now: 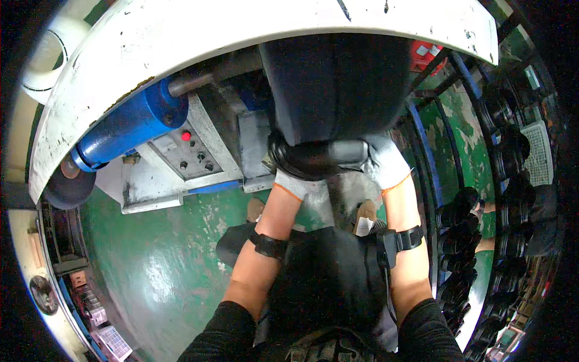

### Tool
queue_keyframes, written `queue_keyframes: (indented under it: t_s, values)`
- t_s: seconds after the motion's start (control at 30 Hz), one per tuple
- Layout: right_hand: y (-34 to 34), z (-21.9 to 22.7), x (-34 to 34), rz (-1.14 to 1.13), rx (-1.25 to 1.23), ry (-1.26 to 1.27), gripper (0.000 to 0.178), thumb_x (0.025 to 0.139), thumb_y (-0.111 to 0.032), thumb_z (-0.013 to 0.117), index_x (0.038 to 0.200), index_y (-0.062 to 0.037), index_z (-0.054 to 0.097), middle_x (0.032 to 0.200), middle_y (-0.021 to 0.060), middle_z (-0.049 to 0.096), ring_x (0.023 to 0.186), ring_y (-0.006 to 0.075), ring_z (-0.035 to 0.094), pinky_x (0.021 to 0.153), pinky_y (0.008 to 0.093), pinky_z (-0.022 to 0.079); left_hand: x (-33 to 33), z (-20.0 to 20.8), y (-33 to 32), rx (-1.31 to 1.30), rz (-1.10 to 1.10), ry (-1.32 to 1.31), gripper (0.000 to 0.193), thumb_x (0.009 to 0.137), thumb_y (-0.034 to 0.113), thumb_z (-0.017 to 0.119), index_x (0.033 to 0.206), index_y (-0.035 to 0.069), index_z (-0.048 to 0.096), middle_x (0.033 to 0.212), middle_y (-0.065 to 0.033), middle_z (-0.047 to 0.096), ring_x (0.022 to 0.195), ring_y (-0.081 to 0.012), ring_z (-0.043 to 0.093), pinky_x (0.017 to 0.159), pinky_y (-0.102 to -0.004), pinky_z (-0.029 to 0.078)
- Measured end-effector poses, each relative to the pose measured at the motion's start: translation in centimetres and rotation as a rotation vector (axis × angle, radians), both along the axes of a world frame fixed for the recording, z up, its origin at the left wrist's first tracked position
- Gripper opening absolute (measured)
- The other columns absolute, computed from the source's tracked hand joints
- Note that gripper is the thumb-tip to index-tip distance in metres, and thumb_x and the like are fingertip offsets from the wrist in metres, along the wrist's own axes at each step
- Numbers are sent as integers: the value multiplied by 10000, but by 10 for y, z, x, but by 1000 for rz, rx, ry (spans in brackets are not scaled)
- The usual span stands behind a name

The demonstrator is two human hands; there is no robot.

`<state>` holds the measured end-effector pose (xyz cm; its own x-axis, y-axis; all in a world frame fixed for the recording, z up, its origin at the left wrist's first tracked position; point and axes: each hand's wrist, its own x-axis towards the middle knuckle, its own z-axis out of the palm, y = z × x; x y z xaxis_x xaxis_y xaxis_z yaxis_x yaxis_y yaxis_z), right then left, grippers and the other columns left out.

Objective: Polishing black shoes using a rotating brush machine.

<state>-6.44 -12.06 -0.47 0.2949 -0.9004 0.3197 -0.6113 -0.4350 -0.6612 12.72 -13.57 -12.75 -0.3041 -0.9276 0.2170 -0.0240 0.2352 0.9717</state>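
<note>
A glossy black shoe point(325, 155), partly smeared by motion, lies sideways between my gloved hands, up against a wide dark polishing roller point(338, 90). My left hand point(300, 186), in a white glove with an orange cuff edge, is closed on the shoe's left part from below. Most of its fingers are hidden behind the shoe. At the other end, my right hand point(389, 164) wears a matching glove and grips the shoe. The lower face of the roller meets or nearly meets the shoe; the exact contact is hidden.
A white curved machine hood point(241, 18) arches above the roller. To the left are a blue cylindrical housing point(132, 123) and a control panel point(193, 157) with a red button. Racks of black shoes point(458, 223) stand close on my right, over a green floor point(151, 259).
</note>
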Motion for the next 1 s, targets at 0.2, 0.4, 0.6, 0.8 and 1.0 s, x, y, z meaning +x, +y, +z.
queue_keyframes:
  t_s: [0.2, 0.4, 0.6, 0.8, 1.0]
  values:
    - [2, -7, 38, -47, -145, -43, 237, 811, -202, 529, 930, -13, 608, 881, 196, 609, 838, 380, 553, 793, 434, 427, 30, 44, -6, 296, 143, 768, 453, 918, 359, 344, 1263, 75, 416, 1247, -104, 494, 1126, -274, 456, 1010, -402, 331]
    - [9, 5, 77, -304, -256, 562, 425, 803, -267, 516, 1101, 35, 542, 1068, 217, 563, 910, 382, 539, 831, 476, 404, 43, 77, -15, 232, 120, 1019, 411, 932, 305, 328, 1239, 57, 445, 1243, -103, 486, 1126, -248, 442, 1000, -332, 321]
    - [-12, 18, 121, -100, 89, 273, 513, 839, -343, 467, 1147, 66, 495, 1139, 219, 531, 1022, 343, 503, 912, 422, 358, 55, 104, -7, 364, 113, 1304, 494, 927, 429, 338, 1282, 100, 435, 1278, -68, 486, 1156, -263, 459, 1010, -395, 331]
    - [-34, 35, 141, -43, 388, -468, 529, 860, -364, 425, 1167, 64, 481, 1178, 212, 512, 1069, 326, 480, 949, 393, 326, 53, 114, -5, 438, 57, 1314, 490, 922, 426, 381, 1282, 97, 433, 1274, -68, 489, 1153, -250, 466, 1003, -386, 349]
    - [-43, 50, 130, 20, 673, -1206, 547, 882, -385, 384, 1187, 62, 467, 1217, 206, 493, 1115, 308, 457, 987, 365, 295, 34, 119, 5, 549, 72, 1354, 484, 914, 423, 410, 1270, 96, 445, 1270, -66, 491, 1150, -245, 464, 1011, -389, 341]
